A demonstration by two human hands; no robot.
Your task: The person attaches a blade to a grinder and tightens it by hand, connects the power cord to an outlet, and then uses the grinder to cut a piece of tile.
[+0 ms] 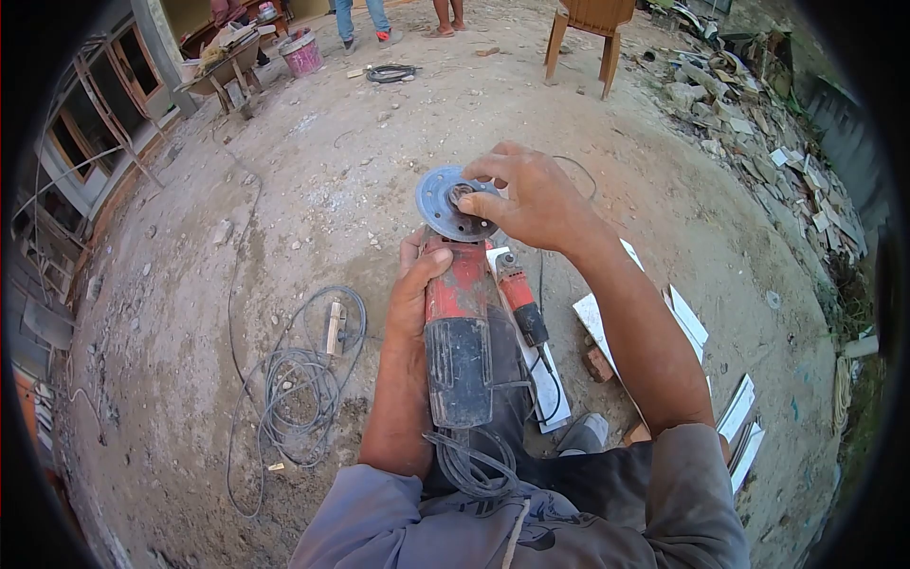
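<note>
Clamping the grinder (458,303) in the left hand (417,284), pinching a probable hub nut (460,193) over the disc (436,197) in the right hand (536,192); ideally turning squarely.

A scuffed grinder (459,327), coloured red towards the front and black at the rear, is held lengthwise with its front pointed forward. A round, blue-grey disc (435,205), pierced by small holes, is positioned at the front, its centre partly hidden.
</note>
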